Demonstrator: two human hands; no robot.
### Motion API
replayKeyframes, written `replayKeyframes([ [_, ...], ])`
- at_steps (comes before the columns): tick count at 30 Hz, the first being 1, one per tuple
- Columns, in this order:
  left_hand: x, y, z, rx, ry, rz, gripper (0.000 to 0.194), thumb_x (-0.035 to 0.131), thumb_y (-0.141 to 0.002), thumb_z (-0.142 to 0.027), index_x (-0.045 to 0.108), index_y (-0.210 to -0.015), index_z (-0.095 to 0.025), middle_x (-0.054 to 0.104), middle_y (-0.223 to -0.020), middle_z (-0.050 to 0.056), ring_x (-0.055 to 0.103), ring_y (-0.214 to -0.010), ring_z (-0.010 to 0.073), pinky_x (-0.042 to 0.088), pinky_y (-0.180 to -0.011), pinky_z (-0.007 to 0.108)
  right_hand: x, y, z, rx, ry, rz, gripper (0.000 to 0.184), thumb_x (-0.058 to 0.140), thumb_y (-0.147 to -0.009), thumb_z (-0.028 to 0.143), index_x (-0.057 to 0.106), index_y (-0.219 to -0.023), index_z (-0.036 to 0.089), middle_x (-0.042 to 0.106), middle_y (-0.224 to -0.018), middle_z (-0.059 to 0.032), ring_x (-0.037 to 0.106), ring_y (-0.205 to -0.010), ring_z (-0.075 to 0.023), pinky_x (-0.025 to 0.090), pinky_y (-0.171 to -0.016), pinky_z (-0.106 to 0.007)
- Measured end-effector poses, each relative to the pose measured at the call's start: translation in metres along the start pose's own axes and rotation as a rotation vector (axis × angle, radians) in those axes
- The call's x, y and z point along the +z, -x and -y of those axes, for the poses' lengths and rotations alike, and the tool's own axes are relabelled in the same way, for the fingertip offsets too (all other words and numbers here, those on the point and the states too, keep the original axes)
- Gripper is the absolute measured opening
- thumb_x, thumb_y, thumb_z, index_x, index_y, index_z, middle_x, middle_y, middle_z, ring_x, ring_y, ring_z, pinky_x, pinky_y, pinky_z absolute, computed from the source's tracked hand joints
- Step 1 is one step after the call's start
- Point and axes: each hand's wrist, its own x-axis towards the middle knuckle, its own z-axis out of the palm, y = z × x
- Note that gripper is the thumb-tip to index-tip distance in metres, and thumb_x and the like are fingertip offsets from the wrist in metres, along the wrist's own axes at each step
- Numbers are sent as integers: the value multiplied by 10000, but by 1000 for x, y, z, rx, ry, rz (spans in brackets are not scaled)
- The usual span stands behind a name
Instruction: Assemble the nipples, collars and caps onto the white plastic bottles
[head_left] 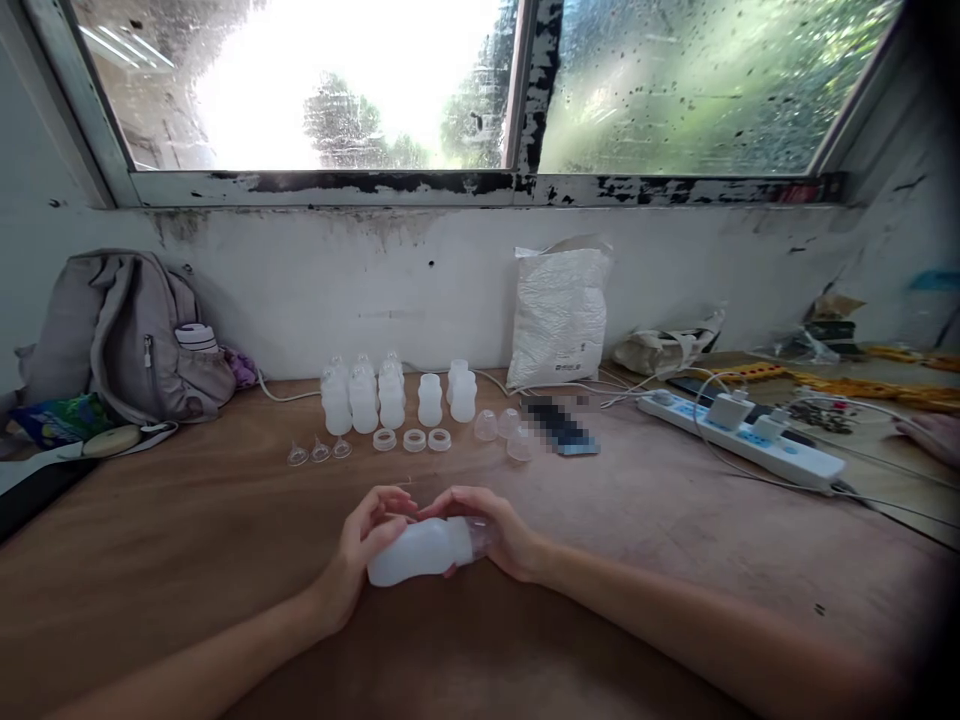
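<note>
A translucent white plastic bottle lies on its side just above the brown table, held between both hands. My left hand wraps its fingers over the bottle's base end. My right hand is closed around the neck end, covering the cap there. Behind them stand several more white bottles, with three rings, three small clear teats and a few clear caps laid out in front.
A grey backpack leans at the back left, a white bag stands against the wall. A phone lies near the caps; a white power strip with cables sits right. Another person's hand shows at the right edge.
</note>
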Motion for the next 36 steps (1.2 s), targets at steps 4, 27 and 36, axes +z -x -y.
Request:
replayKeyframes([
  [4,2,-6,3,-128,124,-41,231,445,-790,-371,544,-780,-162,588,-739,30,527,-655,142,399,-566,218,4,0,-3,-50,55,-32,282,478,-747,332,655,-766,112,636,-779,-69,554,-769,-187,398,-684,-292],
  [27,1,-25,9,100,74,82,379,330,-838,-275,596,-602,-145,554,-673,68,517,-692,182,369,-704,303,1,-12,-3,-27,-66,-84,270,434,-830,359,585,-796,139,615,-799,-68,568,-777,-166,393,-739,-296],
  [36,6,-34,5,160,63,142,445,325,-841,-351,632,-599,-140,565,-634,93,531,-648,188,401,-658,319,-6,-3,-2,-99,92,-76,298,366,-853,413,555,-939,198,578,-972,-88,544,-916,-204,390,-835,-359],
])
